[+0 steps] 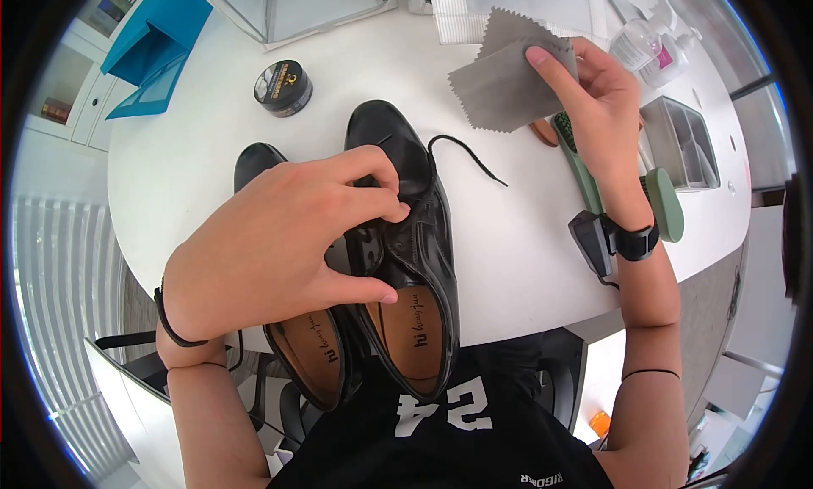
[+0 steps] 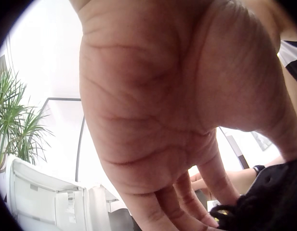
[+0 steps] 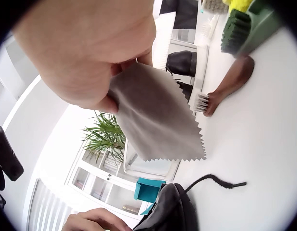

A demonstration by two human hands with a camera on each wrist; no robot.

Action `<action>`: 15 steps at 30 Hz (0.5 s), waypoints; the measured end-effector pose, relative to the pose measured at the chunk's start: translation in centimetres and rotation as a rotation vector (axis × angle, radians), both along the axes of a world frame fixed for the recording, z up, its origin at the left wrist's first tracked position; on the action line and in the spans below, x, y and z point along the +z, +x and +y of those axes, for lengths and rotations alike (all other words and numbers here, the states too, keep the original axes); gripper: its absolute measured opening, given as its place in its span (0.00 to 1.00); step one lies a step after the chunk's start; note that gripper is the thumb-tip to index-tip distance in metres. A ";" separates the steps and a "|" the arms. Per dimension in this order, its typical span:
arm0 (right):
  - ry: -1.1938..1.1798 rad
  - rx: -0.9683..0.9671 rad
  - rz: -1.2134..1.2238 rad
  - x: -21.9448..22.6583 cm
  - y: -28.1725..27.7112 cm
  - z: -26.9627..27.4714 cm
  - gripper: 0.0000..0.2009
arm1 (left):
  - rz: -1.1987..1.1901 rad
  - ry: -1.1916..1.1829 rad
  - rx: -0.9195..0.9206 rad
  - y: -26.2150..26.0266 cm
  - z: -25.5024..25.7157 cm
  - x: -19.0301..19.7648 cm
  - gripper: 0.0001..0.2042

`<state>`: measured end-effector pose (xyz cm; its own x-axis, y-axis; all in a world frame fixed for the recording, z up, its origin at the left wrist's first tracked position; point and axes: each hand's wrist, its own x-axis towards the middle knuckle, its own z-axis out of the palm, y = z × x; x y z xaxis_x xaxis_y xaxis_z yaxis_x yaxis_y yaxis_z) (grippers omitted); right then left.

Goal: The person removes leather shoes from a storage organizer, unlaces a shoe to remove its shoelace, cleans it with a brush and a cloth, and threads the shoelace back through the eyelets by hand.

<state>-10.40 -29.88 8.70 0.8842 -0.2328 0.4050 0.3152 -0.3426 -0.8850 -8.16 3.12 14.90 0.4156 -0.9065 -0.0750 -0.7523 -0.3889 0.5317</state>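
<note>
Pinched between thumb and fingers of my right hand (image 1: pixel 605 95) is a grey cloth (image 1: pixel 508 82) with zigzag edges, folded over and held above the table's right side. In the right wrist view the cloth (image 3: pixel 158 115) hangs flat from the fingertips. My left hand (image 1: pixel 279 235) lies over a pair of black leather lace-up shoes. Its bent fingertips are at the lacing of the right shoe (image 1: pixel 436 235), and the thumb tip, spread apart, is at that shoe's opening. The left shoe (image 1: pixel 254 159) is partly hidden beneath this hand. A loose black lace (image 1: pixel 470 154) trails onto the table.
A round black tin (image 1: pixel 283 88) stands beyond the shoes, near a blue box (image 1: pixel 161 44). Green-handled brushes (image 1: pixel 665 203) lie at the right beside a clear divided case (image 1: pixel 682 142). Behind them are bottles (image 1: pixel 637 44). White trays (image 1: pixel 296 11) line the table's far side.
</note>
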 end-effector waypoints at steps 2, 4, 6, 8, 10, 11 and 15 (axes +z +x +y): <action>0.025 0.027 0.013 -0.4 0.1 0.3 0.12 | 0.004 0.006 0.002 0.0 0.0 0.0 0.31; 0.021 0.016 0.063 -0.1 -0.1 0.4 0.11 | 0.010 0.004 0.001 0.0 0.0 0.0 0.31; 0.017 0.006 0.113 0.0 -0.2 0.7 0.11 | 0.009 0.004 0.002 0.0 -0.1 0.1 0.31; 0.048 0.002 0.103 -0.1 -0.2 0.9 0.11 | 0.008 0.004 0.003 0.0 -0.1 0.1 0.31; 0.051 0.002 0.111 -0.2 -0.1 0.9 0.11 | 0.009 0.014 0.005 0.0 -0.1 0.1 0.31; 0.054 0.003 0.120 -0.2 -0.1 0.8 0.11 | 0.009 0.014 0.005 0.0 -0.1 0.1 0.31; 0.050 0.020 0.162 -0.5 0.1 0.3 0.13 | 0.004 0.002 0.003 0.0 0.0 -0.1 0.31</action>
<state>-10.25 -29.54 8.20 0.9417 -0.2307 0.2449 0.1730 -0.2922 -0.9406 -8.16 3.08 14.82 0.4179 -0.9051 -0.0785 -0.7494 -0.3923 0.5335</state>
